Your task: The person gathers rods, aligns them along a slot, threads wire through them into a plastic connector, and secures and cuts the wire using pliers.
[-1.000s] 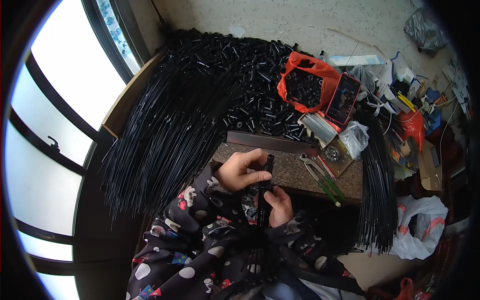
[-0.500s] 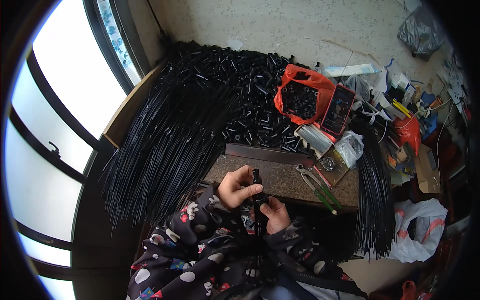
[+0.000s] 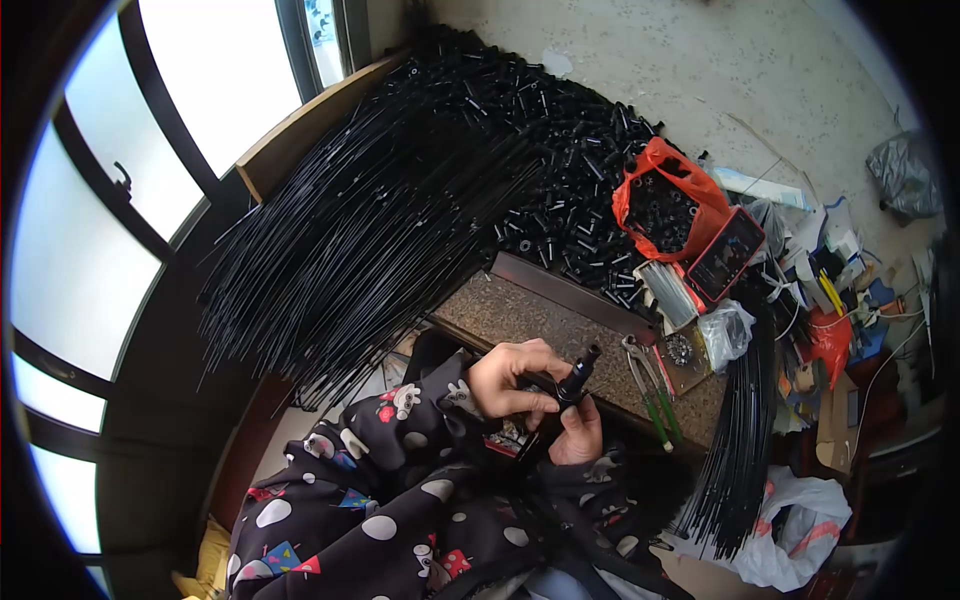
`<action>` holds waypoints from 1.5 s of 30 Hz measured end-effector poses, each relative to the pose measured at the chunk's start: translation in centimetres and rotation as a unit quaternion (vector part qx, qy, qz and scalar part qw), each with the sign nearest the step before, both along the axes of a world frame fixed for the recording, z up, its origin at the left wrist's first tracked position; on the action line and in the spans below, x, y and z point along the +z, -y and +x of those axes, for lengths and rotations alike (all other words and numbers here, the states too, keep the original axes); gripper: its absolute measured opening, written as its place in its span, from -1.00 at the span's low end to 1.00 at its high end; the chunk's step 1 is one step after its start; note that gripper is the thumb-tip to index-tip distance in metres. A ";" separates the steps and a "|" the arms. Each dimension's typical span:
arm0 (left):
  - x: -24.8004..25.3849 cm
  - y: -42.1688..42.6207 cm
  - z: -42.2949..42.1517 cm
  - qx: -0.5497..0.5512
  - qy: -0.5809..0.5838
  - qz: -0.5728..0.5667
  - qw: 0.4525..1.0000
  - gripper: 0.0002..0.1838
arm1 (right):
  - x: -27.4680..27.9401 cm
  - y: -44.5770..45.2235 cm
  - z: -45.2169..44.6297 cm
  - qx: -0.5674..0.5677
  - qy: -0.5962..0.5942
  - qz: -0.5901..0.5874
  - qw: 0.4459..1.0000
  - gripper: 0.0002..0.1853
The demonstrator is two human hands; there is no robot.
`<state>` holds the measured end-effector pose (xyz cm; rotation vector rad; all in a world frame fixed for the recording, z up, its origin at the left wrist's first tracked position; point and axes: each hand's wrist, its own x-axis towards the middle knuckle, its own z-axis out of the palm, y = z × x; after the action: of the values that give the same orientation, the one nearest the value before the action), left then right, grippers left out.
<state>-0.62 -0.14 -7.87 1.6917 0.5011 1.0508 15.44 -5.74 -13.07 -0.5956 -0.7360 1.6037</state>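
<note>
Both of my hands are closed on a black stepped tube-shaped part (image 3: pixel 578 376), held tilted just past the near edge of the worktop. My left hand (image 3: pixel 512 380) pinches it from the left between thumb and fingers. Lower down, my right hand (image 3: pixel 577 434) grips it with the thumb in front. Its narrower end sticks up to the right; the lower end is hidden by my fingers and dark sleeves. Beyond my hands lies the speckled worktop (image 3: pixel 530 318). A pair of green-handled pincers (image 3: pixel 652 390) rests to the right.
Long thin black rods (image 3: pixel 370 240) spread at the left, beside a heap of short black tubes (image 3: pixel 570 150). A red bag (image 3: pixel 690 210) of small rings, a phone (image 3: pixel 725 255) and a second rod bundle (image 3: pixel 735 440) stand right. A dark bar (image 3: pixel 570 295) borders the heap.
The view has turned, so the worktop appears slanted. The black part has gone from nearly upright to leaning right, with both hands still on it.
</note>
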 end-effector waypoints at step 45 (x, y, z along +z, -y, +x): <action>-3.7 -1.1 3.2 -0.341 0.321 -0.032 0.883 -0.71 | 0.0 1.8 0.8 0.178 -0.024 0.074 0.981 -0.69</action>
<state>2.53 1.00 -11.56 1.1964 -0.4636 0.9590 16.23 -7.51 -13.11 -0.3273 -0.9571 1.8631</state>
